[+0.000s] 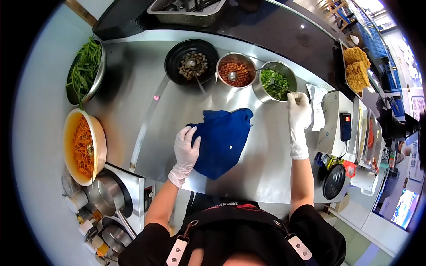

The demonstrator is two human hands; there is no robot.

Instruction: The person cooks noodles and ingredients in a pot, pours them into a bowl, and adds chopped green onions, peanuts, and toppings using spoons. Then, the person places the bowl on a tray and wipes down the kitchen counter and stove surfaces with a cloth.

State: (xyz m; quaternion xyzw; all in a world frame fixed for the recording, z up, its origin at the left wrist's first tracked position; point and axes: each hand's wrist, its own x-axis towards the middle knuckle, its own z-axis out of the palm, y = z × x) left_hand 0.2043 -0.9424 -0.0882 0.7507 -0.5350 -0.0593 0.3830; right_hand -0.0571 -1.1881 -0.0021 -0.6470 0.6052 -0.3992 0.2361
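A dark blue cloth (224, 144) lies bunched on the steel counter, with a small white speck on it. My left hand (185, 150), in a white glove, rests on the cloth's left edge, thumb and fingers apart. At the right, my gloved right hand (299, 113) is closed at the rim of a steel pot of chopped green onions (277, 84). Its fingertips pinch the handle end of a spoon (276, 83) that stands in the onions. Beside that pot is another steel pot of reddish-brown nuts or beans (235, 73), holding a spoon of its own.
A black bowl (171, 66) holds small brown pieces. Leafy greens (84, 66) and shredded carrot (83, 146) fill bowls at the left, above saucepans (105, 195). A white box (332, 115) with a red display and a paper slip (316, 106) stand right.
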